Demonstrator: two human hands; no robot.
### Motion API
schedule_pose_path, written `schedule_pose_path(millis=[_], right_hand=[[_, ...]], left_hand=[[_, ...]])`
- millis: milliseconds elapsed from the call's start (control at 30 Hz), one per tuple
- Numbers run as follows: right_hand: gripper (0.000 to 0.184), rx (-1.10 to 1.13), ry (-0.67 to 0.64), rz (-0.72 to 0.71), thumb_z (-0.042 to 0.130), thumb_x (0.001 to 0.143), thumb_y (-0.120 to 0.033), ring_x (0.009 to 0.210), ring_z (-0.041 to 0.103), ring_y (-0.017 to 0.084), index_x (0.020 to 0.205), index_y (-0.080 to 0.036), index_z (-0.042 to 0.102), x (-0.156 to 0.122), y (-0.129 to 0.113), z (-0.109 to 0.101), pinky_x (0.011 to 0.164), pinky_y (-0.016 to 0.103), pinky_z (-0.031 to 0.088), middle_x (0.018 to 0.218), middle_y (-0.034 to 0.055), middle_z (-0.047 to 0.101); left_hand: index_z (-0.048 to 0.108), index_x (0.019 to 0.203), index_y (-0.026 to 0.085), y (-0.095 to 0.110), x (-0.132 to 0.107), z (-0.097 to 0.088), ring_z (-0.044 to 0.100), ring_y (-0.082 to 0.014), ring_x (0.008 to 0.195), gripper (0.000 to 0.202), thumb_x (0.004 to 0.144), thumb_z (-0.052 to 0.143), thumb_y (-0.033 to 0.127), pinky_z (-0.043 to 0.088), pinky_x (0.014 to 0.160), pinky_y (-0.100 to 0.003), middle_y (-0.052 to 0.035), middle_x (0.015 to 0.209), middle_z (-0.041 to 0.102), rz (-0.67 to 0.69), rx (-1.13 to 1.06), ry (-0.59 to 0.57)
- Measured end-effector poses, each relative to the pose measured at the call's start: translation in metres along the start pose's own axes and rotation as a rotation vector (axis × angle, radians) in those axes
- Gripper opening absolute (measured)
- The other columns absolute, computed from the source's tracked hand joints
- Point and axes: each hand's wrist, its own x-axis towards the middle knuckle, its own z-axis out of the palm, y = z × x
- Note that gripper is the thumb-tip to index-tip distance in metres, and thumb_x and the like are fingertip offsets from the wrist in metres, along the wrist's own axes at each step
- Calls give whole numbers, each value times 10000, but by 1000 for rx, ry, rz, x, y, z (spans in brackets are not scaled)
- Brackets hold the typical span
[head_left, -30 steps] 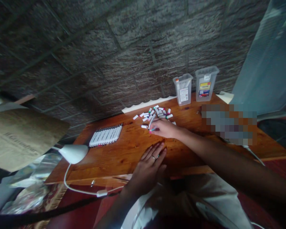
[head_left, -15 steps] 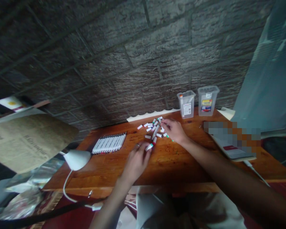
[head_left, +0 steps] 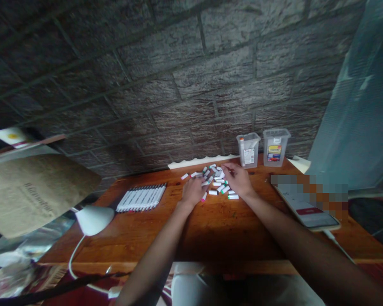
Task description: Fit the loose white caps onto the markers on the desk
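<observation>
Left hand [head_left: 194, 191] and right hand [head_left: 239, 179] rest on the marker pile [head_left: 217, 182] lying between them on the desk [head_left: 217, 229]. Fingers curled; can't tell if either pinches anything. Marker row [head_left: 142, 197] left of left hand, plastic tubs [head_left: 249, 149] beyond right hand.

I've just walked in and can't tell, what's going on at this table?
A person at the wooden table has both hands on a loose pile of short white markers with coloured tips, left hand at its left side, right hand at its right. Whether either grips one is unclear. A neat row of markers lies further left; two clear plastic containers stand behind.
</observation>
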Motion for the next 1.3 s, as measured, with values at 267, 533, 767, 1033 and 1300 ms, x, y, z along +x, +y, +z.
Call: schedule_pose_path(millis=[267,533,767,1033,1300], right_hand=[[537,433,64,288,695,681,-578,654,639,154,969,-125,687,9,-3,-2,530,238,498,759,59,698],[543,590,62,260,754,643,-548,631,608,111,969,-119,684,10,-13,-8,514,196,449,724,32,670],[512,582,96,250,742,661,-535,700,641,140,980,-137,686,11,-15,-11,558,219,470,763,41,691],[415,441,-161,205,724,690,-477,712,651,152,948,-153,713,8,-15,-12,582,241,481,863,56,727],[255,-87,-632,-150,603,851,-362,697,613,125,852,-149,744,-8,-12,-8,645,223,413,799,34,731]], left_hand=[[753,995,196,-32,-9,-6,664,-181,830,268,868,627,395,499,787,-268,-35,961,738,72,-574,104],[755,1023,184,-30,-13,-1,682,-205,918,305,814,698,399,522,901,-320,-56,1011,739,137,-756,217],[757,1024,183,-26,-15,-7,697,-209,876,293,821,697,386,554,836,-313,-64,1001,742,151,-710,252],[747,1041,211,-34,-14,-3,698,-204,930,284,830,697,394,539,922,-330,-53,1046,734,224,-612,340],[739,1027,211,-28,-16,-8,691,-189,931,223,850,685,336,531,900,-301,-57,1021,734,354,-541,383]])
